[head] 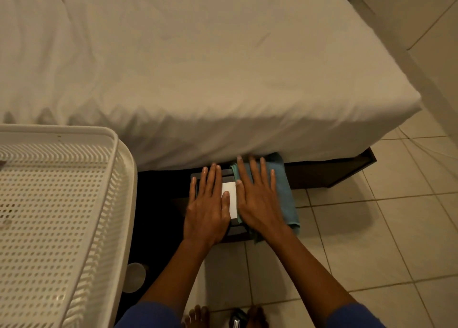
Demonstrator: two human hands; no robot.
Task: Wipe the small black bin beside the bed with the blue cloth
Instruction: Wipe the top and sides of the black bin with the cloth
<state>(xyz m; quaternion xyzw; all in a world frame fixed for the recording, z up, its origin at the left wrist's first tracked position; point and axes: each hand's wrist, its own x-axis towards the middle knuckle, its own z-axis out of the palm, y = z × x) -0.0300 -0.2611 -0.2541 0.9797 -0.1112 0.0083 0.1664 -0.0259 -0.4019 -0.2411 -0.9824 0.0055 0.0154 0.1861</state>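
Bare toes (198,314) and blue sleeves (151,315) at the bottom edge; a small dark object with a shiny part lies between the feet, too blurred to identify. Floor (371,241): pale square tiles, glossy, thin dark grout lines.

Left of the arms: white plastic basket (62,203), rounded rim, perforated slotted walls. A round grey object (133,277) sits low beside it, unclear what.

Black bin (238,231): small, rectangular, hard smooth top with a white rectangular panel (229,195). It stands on the floor touching the foot of the bed's side, partly under the sheet overhang. Long axis runs from the person toward the bed.

Left hand (208,211): flat, fingers spread and extended, palm down on the bin's top, gripping nothing. Right hand (260,203): likewise flat and open, pressing the blue cloth (285,194) onto the bin's right half. Cloth is soft, teal-blue, folded into a long strip that drapes over the bin's right edge, lengthwise with the bin.

Bed (198,67): white sheet, lightly wrinkled, over a dark frame (334,171).
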